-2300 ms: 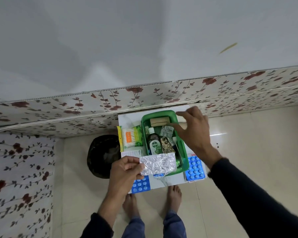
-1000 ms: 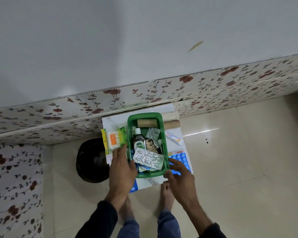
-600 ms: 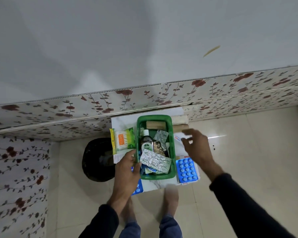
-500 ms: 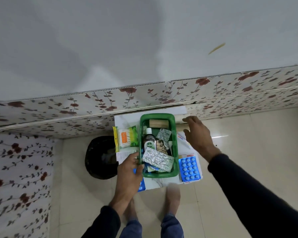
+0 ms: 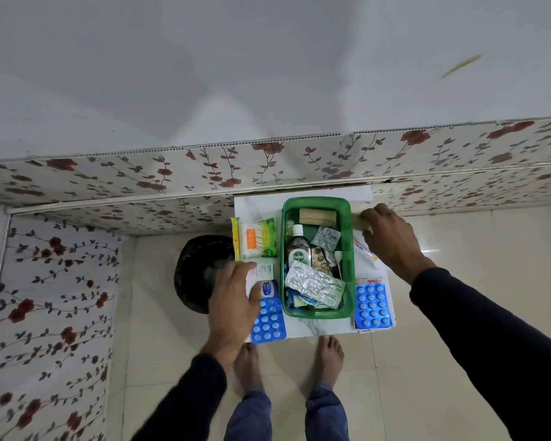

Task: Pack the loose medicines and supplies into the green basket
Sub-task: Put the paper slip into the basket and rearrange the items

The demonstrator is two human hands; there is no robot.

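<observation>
mid-pack: green basket (image 5: 350, 259) at centre of the white surface (image 5: 258, 206), already holding a bottle (image 5: 297, 249) and foil strips. right hand (image 5: 392, 240) reaching past its far right corner, fingers curled on a tan roll (image 5: 360, 220), grip likely but not certain. left hand (image 5: 236, 300) spread flat over a blue blister pack (image 5: 269, 323). next: lifting the roll clear of the rim and dropping it inside.

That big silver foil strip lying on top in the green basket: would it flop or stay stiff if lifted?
The silver foil strip looks crinkled and thin, so it would probably bend somewhat. Likely light. It lies loosely atop other packs in the green basket, so it may slide.
</observation>
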